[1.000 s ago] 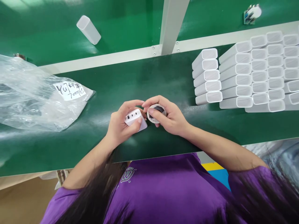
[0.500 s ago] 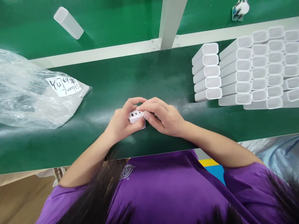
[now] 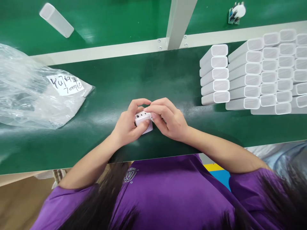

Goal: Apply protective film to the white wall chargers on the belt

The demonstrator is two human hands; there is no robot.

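Note:
A white USB charger [image 3: 144, 125] with dark port openings in its upper face stands on the green table just in front of me. My left hand [image 3: 128, 124] grips it, thumb on the near side and the other fingers around the far side. At the charger's right end, my right hand [image 3: 169, 119] is closed, with its fingertips against the port face and thumb by the corner. Whether something small sits between the right fingertips is hidden.
White open-ended housings [image 3: 251, 81] are stacked in rows at the right. A clear plastic bag [image 3: 35, 95] with a handwritten label lies at the left. On the back shelf are a single housing [image 3: 57, 20] and a small circuit board [image 3: 236, 14]. A grey post [image 3: 181, 24] rises behind.
The charger is turned slightly, so more of its near side shows below my left thumb. Both hands keep hold of it. The view has shifted slightly.

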